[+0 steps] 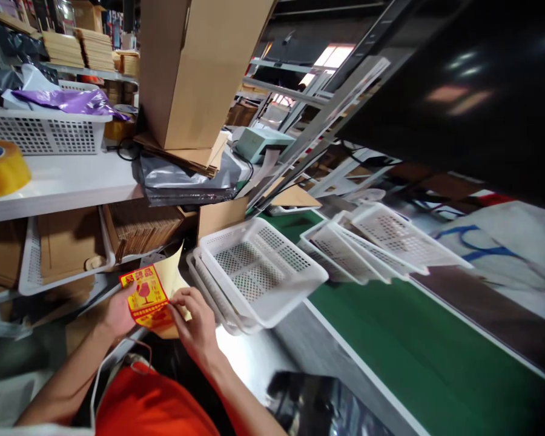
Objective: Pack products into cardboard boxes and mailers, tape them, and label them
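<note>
A red and yellow sticker printed with a wine glass lies in front of my body, with pale backing paper behind its upper right side. My left hand holds the sticker by its left edge, the fingers partly hidden behind it. At the sticker's lower right corner, my right hand pinches the sticker and paper between thumb and fingers. Just right of my right hand sit stacked white baskets.
A green conveyor belt runs along the right, with tilted white baskets beyond. Black plastic lies at the bottom. At upper left, a white shelf bears a tape roll, a basket and a tall carton.
</note>
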`<action>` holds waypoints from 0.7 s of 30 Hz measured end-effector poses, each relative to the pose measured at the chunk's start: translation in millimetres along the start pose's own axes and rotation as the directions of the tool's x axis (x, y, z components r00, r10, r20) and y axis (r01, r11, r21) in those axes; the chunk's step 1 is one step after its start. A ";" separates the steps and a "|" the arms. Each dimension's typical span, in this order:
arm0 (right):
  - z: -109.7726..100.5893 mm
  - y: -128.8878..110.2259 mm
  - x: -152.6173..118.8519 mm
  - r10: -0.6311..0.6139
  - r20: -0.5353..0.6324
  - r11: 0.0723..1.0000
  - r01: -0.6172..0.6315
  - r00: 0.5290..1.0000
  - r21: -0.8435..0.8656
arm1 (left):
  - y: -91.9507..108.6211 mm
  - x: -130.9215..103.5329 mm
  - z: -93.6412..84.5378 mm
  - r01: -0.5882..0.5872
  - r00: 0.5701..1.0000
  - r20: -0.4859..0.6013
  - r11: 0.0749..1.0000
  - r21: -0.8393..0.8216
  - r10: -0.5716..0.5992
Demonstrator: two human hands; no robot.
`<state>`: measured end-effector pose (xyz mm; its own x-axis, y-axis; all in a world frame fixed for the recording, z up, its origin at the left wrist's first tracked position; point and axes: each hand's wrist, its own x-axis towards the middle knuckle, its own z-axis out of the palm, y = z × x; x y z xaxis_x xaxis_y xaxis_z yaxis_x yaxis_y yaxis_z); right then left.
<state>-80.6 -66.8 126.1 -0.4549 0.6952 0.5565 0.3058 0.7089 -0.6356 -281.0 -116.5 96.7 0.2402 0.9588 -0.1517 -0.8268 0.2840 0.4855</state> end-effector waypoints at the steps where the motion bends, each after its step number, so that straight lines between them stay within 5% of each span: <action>1: 1.0 1.2 -0.9 -0.026 -0.023 0.999 0.025 0.999 -0.021 | 0.3 0.1 2.3 0.009 1.000 -0.014 1.000 -0.017 -0.009; 9: 9.3 6.8 -5.6 -0.197 -0.112 0.963 0.171 0.974 -0.206 | -6.9 4.4 -5.7 0.022 0.997 -0.071 0.989 -0.145 -0.033; 16: 12.3 6.0 -2.7 -0.088 -0.037 0.995 0.086 0.995 -0.055 | -7.8 4.2 -4.9 0.019 0.983 -0.177 0.980 -0.199 -0.055; 21: 10.3 -7.7 -5.3 -0.247 0.106 0.969 0.245 0.963 0.029 | 9.3 -4.5 -16.4 0.028 0.920 -0.385 0.992 -0.123 -0.074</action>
<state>-89.2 -77.2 122.5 -0.6025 0.4821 0.6360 0.1604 0.8538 -0.4952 -298.1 -118.3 87.8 0.0862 0.8574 -0.5074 -0.8760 0.3078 0.3713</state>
